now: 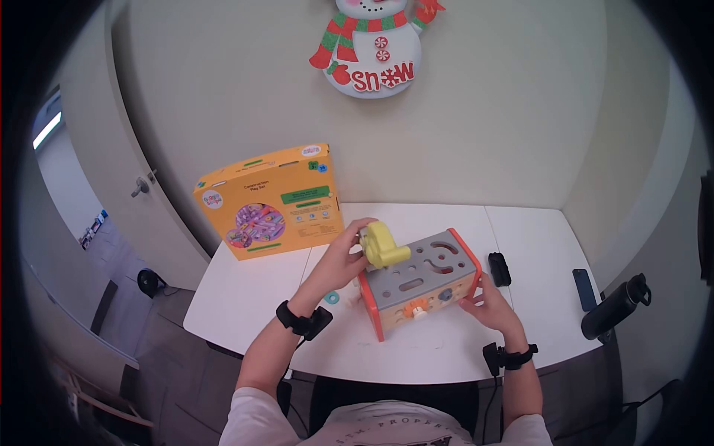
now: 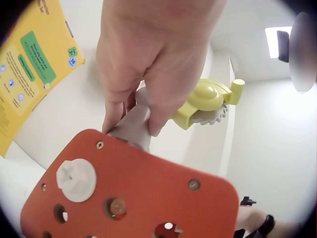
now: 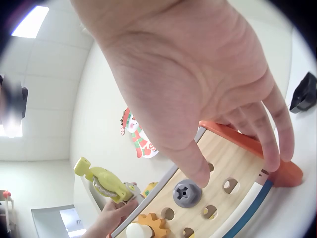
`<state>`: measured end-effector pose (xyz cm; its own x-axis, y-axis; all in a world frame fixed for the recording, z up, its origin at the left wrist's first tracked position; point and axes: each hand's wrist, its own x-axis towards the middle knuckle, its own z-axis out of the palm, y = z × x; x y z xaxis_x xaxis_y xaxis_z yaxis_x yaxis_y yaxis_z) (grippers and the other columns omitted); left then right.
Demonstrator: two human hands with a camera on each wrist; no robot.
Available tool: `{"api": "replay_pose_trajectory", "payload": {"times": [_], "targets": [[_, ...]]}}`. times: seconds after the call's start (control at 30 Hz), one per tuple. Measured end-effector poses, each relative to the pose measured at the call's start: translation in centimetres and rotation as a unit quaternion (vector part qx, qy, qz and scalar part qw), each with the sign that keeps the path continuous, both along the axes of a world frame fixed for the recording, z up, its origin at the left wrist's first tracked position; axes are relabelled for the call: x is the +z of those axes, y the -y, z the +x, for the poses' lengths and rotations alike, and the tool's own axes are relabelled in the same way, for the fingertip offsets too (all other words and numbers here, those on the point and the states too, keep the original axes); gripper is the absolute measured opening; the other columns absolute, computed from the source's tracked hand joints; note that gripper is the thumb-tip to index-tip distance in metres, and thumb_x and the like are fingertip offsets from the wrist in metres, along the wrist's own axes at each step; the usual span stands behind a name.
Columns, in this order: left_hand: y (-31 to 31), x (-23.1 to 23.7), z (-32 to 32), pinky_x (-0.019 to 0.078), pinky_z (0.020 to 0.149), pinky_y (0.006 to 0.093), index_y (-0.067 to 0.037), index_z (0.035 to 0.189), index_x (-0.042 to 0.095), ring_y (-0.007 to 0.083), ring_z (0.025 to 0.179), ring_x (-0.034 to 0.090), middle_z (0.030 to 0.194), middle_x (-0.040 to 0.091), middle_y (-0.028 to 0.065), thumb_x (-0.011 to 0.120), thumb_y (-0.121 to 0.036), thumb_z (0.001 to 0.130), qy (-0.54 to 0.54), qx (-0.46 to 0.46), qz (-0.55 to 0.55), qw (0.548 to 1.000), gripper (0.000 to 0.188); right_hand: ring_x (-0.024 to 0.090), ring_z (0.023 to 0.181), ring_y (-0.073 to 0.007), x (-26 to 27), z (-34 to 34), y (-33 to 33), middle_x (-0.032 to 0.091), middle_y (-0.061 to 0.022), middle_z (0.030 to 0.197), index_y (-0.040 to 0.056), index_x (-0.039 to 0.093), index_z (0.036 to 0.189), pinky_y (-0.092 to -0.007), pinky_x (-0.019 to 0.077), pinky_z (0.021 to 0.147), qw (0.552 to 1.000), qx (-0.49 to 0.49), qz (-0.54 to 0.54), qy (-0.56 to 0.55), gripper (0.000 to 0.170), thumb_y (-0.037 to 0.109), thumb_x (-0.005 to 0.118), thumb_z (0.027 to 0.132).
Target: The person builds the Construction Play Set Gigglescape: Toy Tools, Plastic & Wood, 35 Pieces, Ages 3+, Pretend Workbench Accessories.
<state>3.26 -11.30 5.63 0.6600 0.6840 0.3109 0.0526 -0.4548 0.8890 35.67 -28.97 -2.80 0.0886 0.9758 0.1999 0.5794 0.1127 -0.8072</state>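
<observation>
A toy workbench [image 1: 394,285] with a grey slotted top, wooden sides and red end panels sits tilted in front of me. My left hand [image 1: 346,256] holds a yellow-green toy circular saw [image 1: 381,244] over the top's left end. In the left wrist view, the saw's toothed grey disc [image 2: 210,116] shows beyond the thumb, and the fingers pinch a grey part [image 2: 133,124] above the red end panel [image 2: 148,186]. My right hand [image 1: 494,306] grips the workbench's right end, thumb on the wooden side. Beside that thumb is a grey screw [image 3: 187,193], then an orange gear [image 3: 156,225].
A yellow-orange play set box [image 1: 286,201] stands at the back left. A small teal ring [image 1: 332,297] lies left of the workbench. To the right are a black case [image 1: 500,269], a phone [image 1: 584,290] and a black bottle [image 1: 616,306] by the table's edge.
</observation>
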Motion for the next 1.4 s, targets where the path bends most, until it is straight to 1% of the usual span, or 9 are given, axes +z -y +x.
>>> {"api": "replay_pose_trajectory", "payload": {"times": [0.2,0.4,0.6,0.7,0.8,1.0,1.1,1.2,1.4], "targets": [[-0.3,-1.8,-0.1,0.0585,0.106,0.0373,-0.010,0.150,0.043,0.0210,0.134,0.056,0.140,0.053,0.0089,0.066,0.015,0.090,-0.036,0.011,0.021,0.999,0.069,0.072,0.112,-0.0308,-0.3,0.3,0.1,0.062,-0.0228,0.137,-0.0037,0.034,0.154,-0.0392,0.0636,0.088,1.000,0.008,-0.003,0.006,0.077,0.015,0.078,0.094],[-0.5,-4.0,-0.1,0.0535,0.109,0.0367,-0.011,0.154,0.040,0.0208,0.122,0.065,0.121,0.065,0.0104,0.070,0.011,0.089,-0.066,0.070,0.083,0.992,0.075,0.072,0.112,-0.0322,-0.4,0.3,0.0,0.061,-0.0242,0.138,-0.0030,0.032,0.156,-0.0399,0.0640,0.088,1.000,-0.003,-0.014,0.004,0.079,0.017,0.077,0.094],[-0.5,-3.4,-1.0,0.0541,0.105,0.0350,-0.011,0.155,0.038,0.0215,0.122,0.066,0.120,0.065,0.0123,0.076,0.004,0.090,-0.063,0.048,0.089,0.993,0.077,0.072,0.112,-0.0314,0.3,0.0,0.2,0.062,-0.0222,0.139,-0.0018,0.032,0.157,-0.0397,0.0631,0.088,1.000,0.000,-0.012,0.011,0.080,0.017,0.078,0.094],[-0.2,-4.7,-3.4,0.0560,0.100,0.0356,-0.009,0.156,0.038,0.0219,0.118,0.067,0.119,0.065,0.0114,0.082,-0.003,0.089,-0.071,0.159,0.063,0.983,0.081,0.072,0.112,-0.0305,0.6,0.2,0.6,0.064,-0.0211,0.137,0.0006,0.032,0.159,-0.0395,0.0619,0.090,1.000,0.004,-0.014,0.008,0.081,0.018,0.078,0.094],[-0.6,-6.3,-6.4,0.0579,0.094,0.0360,-0.006,0.149,0.049,0.0223,0.111,0.069,0.116,0.067,0.0114,0.086,-0.010,0.087,-0.129,0.186,0.014,0.974,0.073,0.071,0.113,-0.0302,0.9,0.7,0.9,0.065,-0.0207,0.136,0.0023,0.033,0.161,-0.0397,0.0606,0.091,0.999,-0.004,-0.044,0.003,0.083,0.019,0.078,0.094],[0.1,-11.1,-6.6,0.0582,0.086,0.0408,0.000,0.122,0.071,0.0315,0.102,0.071,0.115,0.072,0.0195,0.090,-0.019,0.081,-0.305,0.097,0.069,0.945,0.049,0.071,0.113,-0.0304,0.2,1.6,0.6,0.067,-0.0205,0.134,0.0021,0.036,0.160,-0.0402,0.0598,0.091,0.999,0.007,-0.040,0.009,0.082,0.022,0.079,0.094],[-0.6,-14.0,-5.8,0.0576,0.087,0.0430,0.000,0.114,0.073,0.0370,0.101,0.071,0.108,0.073,0.0223,0.089,-0.018,0.080,-0.322,0.077,0.114,0.937,0.042,0.071,0.114,-0.0303,0.0,1.8,0.6,0.067,-0.0205,0.133,0.0023,0.036,0.160,-0.0404,0.0597,0.091,0.999,0.011,-0.043,0.012,0.082,0.024,0.079,0.094],[-0.5,-14.9,-5.4,0.0580,0.086,0.0406,0.000,0.111,0.074,0.0342,0.098,0.072,0.102,0.074,0.0214,0.087,-0.013,0.081,-0.322,0.086,0.127,0.934,0.035,0.071,0.115,-0.0301,0.5,1.7,0.8,0.067,-0.0202,0.134,0.0026,0.036,0.160,-0.0399,0.0597,0.091,0.999,0.018,-0.044,0.011,0.083,0.025,0.080,0.093],[2.1,-10.2,-7.1,0.0597,0.082,0.0375,0.001,0.107,0.072,0.0319,0.090,0.074,0.103,0.075,0.0184,0.086,-0.009,0.082,-0.271,0.134,0.174,0.937,0.030,0.072,0.110,-0.0295,2.5,1.4,1.8,0.069,-0.0197,0.130,0.0028,0.045,0.155,-0.0390,0.0603,0.086,0.995,-0.035,-0.061,0.067,0.074,0.025,0.080,0.094]]}}
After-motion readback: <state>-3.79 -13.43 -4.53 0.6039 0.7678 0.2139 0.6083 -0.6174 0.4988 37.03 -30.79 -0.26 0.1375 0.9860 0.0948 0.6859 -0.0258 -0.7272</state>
